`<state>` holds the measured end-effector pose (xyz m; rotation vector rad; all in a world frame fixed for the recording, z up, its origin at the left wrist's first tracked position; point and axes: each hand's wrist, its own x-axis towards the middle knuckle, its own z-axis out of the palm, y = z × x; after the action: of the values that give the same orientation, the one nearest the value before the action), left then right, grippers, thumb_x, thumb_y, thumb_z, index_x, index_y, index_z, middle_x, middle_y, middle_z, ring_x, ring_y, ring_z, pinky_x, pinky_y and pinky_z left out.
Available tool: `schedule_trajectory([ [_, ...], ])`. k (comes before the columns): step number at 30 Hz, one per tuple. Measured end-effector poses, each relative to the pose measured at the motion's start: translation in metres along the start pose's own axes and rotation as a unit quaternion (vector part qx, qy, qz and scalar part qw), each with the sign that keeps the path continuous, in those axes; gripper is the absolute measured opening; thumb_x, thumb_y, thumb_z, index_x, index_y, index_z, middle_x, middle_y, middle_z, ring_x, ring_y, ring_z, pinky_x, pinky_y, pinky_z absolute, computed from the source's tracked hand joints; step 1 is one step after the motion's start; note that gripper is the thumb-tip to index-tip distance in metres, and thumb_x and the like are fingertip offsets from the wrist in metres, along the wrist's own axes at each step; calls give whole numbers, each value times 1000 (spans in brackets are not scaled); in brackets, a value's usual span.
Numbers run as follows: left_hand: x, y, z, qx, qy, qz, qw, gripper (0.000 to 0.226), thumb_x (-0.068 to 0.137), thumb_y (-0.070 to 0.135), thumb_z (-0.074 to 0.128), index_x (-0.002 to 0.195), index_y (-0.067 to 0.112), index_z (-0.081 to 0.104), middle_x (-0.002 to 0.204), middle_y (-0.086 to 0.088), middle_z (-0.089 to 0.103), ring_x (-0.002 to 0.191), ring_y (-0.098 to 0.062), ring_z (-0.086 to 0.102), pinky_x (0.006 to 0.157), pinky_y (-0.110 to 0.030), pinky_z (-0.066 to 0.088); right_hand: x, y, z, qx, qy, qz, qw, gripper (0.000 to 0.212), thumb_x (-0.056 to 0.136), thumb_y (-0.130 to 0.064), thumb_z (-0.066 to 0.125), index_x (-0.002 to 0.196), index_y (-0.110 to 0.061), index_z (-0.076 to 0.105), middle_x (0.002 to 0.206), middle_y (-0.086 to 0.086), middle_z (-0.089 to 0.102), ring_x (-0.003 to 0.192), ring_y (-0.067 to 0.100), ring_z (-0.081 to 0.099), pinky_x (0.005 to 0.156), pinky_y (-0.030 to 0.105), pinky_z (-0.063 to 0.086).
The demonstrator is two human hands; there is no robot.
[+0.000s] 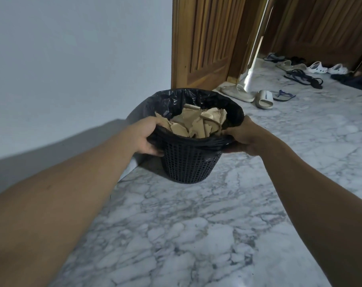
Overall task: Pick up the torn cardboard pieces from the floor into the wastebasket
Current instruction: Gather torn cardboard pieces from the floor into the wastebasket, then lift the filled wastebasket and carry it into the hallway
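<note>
Both hands — left hand (147,139), right hand (243,139) — grip wastebasket (188,162) rim; cardboard pieces (196,125) inside.

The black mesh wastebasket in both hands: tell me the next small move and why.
Probably lower the black mesh wastebasket onto the marble floor by the wall and let go. The left hand and right hand grip its rim, the torn brown cardboard pieces already sit inside the black liner bag, and no loose cardboard shows on the visible floor.
</note>
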<state>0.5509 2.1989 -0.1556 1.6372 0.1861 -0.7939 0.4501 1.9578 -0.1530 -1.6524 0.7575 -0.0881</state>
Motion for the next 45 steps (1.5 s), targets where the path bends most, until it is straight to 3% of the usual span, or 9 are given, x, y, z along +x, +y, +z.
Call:
schedule_trajectory([
  [8, 15, 5, 13, -15, 98, 84, 992, 68, 87, 36, 67, 144, 22, 34, 146, -15, 41, 127, -42, 46, 83, -72, 47, -1, 15, 13, -2, 147, -8, 989, 101, 77, -44, 76, 152, -44, 8, 149, 8, 40, 118, 45, 52, 62, 59, 56],
  [11, 27, 5, 17, -64, 76, 114, 989, 74, 91, 10, 58, 146, 39, 18, 126, -15, 52, 99, -37, 63, 60, -63, 56, 1, 14, 25, 36, 119, 25, 992, 103, 76, -35, 78, 149, -54, 7, 153, 9, 34, 118, 50, 51, 53, 72, 50],
  [15, 37, 9, 21, -31, 38, 139, 989, 86, 92, -8, 46, 148, 47, 12, 132, -9, 50, 86, -36, 68, 60, -58, 57, 17, 13, 23, 115, 77, 10, 990, 89, 92, -1, 60, 154, -45, 13, 132, 9, 55, 90, 35, 67, 51, 50, 58],
  [19, 37, 3, 21, -15, 52, 161, 986, 84, 95, -5, 47, 144, 57, 17, 131, 0, 55, 87, -34, 70, 60, -57, 58, 21, 22, 17, 124, 65, -20, 990, 76, 98, -6, 56, 153, -45, 20, 137, 2, 54, 92, 36, 69, 55, 49, 60],
  [27, -32, -23, 19, -2, 169, 171, 971, 65, 101, 12, 48, 149, 48, 23, 155, 7, 34, 128, -17, 47, 107, -41, 43, -57, 14, 11, 22, 92, -45, 995, 70, 101, -16, 50, 152, -50, 18, 141, -13, 49, 100, 13, 64, 79, 52, 61],
  [32, -130, 15, 15, 24, 181, 124, 975, 67, 102, 4, 39, 149, 50, 23, 155, 4, 35, 69, -3, 50, 81, -48, 56, -149, -35, -10, 15, 100, 10, 995, 70, 104, -10, 46, 156, -45, 13, 154, -15, 37, 86, -10, 57, 75, 35, 60],
  [38, -259, 100, 13, 76, 165, 110, 977, 67, 101, 2, 43, 151, 42, 23, 155, 7, 32, 85, 10, 57, 57, -7, 47, -258, -133, -45, 55, 85, 66, 993, 73, 103, -10, 46, 152, -53, 14, 158, -14, 31, 135, 14, 47, 101, 52, 51],
  [42, -342, 159, 17, 91, 153, 105, 978, 68, 100, -2, 41, 153, 38, 23, 154, 9, 27, 102, 19, 56, 74, -8, 50, -329, -211, -80, 47, 92, 92, 990, 71, 104, -11, 46, 155, -47, 11, 143, -19, 38, 87, -16, 57, 73, 32, 59],
  [45, -399, 198, 25, 88, 132, 98, 982, 68, 100, 4, 46, 151, 42, 24, 157, 7, 29, 139, -16, 39, 109, -39, 43, -377, -262, -110, 32, 106, 104, 988, 70, 105, -16, 46, 155, -47, 10, 156, -15, 32, 93, -11, 54, 74, 27, 57],
])
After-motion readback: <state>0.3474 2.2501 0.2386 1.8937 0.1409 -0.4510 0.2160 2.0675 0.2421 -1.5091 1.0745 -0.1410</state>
